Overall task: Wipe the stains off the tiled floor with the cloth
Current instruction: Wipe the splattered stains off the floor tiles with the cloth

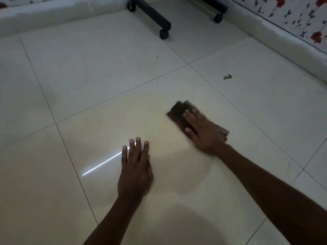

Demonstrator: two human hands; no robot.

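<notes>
A dark folded cloth point(178, 112) lies flat on the pale glossy tiled floor point(106, 76). My right hand point(201, 131) presses down on the cloth with its fingers spread, and both are blurred. My left hand point(135, 167) rests palm down on the tile to the left, fingers together, holding nothing. A small dark greenish stain point(227, 77) sits on the tile beyond the cloth, up and to the right. Tiny dark specks point(157, 57) dot the tiles farther back.
A black wheeled frame leg point(155, 18) with castors stands at the top centre, and a second castor point(218, 17) is to its right. A white skirting point(283, 43) under flowered wallpaper runs along the right. Another low white edge point(53, 15) runs along the back left.
</notes>
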